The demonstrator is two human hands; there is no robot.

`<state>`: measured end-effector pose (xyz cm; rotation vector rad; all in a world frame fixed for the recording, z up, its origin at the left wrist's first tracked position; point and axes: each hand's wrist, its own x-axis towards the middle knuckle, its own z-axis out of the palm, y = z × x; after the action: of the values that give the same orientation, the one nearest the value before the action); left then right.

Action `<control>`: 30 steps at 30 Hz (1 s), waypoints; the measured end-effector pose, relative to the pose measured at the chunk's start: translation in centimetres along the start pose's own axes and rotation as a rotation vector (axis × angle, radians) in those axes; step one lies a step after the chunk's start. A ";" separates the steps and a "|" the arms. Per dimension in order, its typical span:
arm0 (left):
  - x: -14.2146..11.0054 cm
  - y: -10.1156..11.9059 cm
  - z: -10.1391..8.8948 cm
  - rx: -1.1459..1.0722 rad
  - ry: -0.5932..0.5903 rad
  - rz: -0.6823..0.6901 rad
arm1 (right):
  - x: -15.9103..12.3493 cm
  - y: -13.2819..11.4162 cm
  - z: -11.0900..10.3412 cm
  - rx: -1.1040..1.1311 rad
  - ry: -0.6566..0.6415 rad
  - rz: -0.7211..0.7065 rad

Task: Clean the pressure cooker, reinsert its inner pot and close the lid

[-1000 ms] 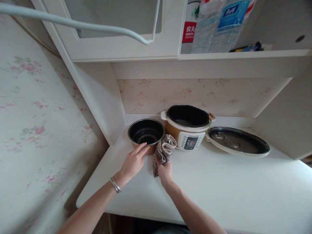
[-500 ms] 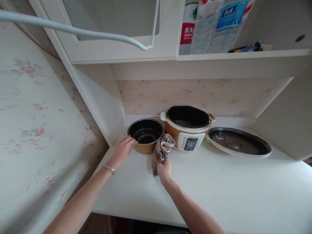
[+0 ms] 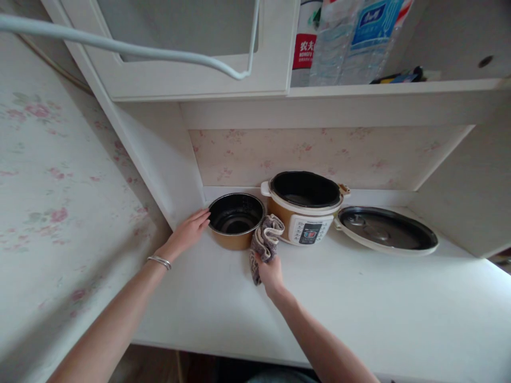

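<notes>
A round inner pot (image 3: 233, 242), black inside and gold outside, stands on the white countertop. At its left rim is my left hand (image 3: 189, 232), fingers stretched out and their tips at the pot's side. My right hand (image 3: 270, 271) grips a bunched grey-brown patterned cloth (image 3: 265, 242), which reaches up between the pot and the cooker and seems to touch the pot's right side. Right of the pot stands a gold and white rice cooker (image 3: 309, 229) with its top off and a control panel in front. Its detached oval lid (image 3: 385, 231) lies upside down farther right.
The white countertop (image 3: 343, 308) runs to a front edge near me. Above hangs a cabinet with a white door (image 3: 271, 69) and a shelf holding plastic bottles (image 3: 339, 48). A white cable (image 3: 159, 53) crosses the upper left. Flowered wall (image 3: 51, 255) bounds the left.
My left hand has moved left, from the pot's front-left rim to its left side. My right hand stays on the cloth. The view has shifted slightly.
</notes>
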<state>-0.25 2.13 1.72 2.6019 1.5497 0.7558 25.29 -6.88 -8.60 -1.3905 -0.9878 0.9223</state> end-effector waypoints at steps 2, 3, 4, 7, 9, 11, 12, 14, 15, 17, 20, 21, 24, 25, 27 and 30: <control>-0.3 -1.0 0.4 0.016 -0.046 0.018 | 0.0 0.1 0.1 0.004 0.002 0.007; -0.6 -1.0 0.7 0.016 -0.045 0.025 | -0.1 0.1 0.2 0.008 0.005 0.011; -0.9 -0.7 1.0 0.017 -0.026 0.025 | -0.2 0.2 0.3 0.011 0.006 0.016; -1.9 2.0 1.7 0.048 0.067 -0.030 | -0.4 0.4 0.6 0.005 0.009 0.024; -2.6 4.7 2.0 0.071 0.107 -0.079 | -0.7 0.4 0.8 0.002 -0.001 0.017; -3.2 7.3 2.2 0.052 0.103 -0.071 | -0.8 0.3 1.0 0.016 0.000 0.009; -3.4 8.3 2.2 0.020 0.085 -0.039 | -0.8 0.3 1.0 0.028 0.009 0.007; -3.3 9.2 2.0 -0.067 0.051 0.047 | -0.7 0.1 0.9 0.045 0.035 -0.001; -3.0 9.1 1.8 -0.106 0.047 0.081 | -0.6 0.0 0.7 0.044 0.042 -0.006; -2.1 7.4 1.3 -0.136 0.069 0.096 | -0.3 -0.1 0.4 0.031 0.038 -0.007; -0.7 3.1 0.9 -0.055 0.097 -0.001 | 0.0 -0.3 0.0 0.007 0.012 0.006; -0.4 1.7 1.0 -0.020 0.085 -0.034 | 0.0 -0.3 0.0 0.000 0.006 0.012; -0.4 -0.4 1.7 0.037 0.037 -0.076 | -0.1 -0.3 0.2 -0.017 0.010 0.023; -0.7 -0.2 1.9 0.048 0.042 -0.089 | -0.1 -0.2 0.3 -0.019 0.015 0.024; -1.4 1.2 2.2 0.088 0.085 -0.120 | -0.2 0.0 0.6 -0.018 0.021 0.027; -2.7 4.7 2.1 0.162 0.135 -0.126 | -0.2 0.2 0.7 -0.008 0.025 0.041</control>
<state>3.42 -2.01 -0.03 2.5775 1.8662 0.8440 24.58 -6.85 -8.85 -1.4300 -0.9483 0.9300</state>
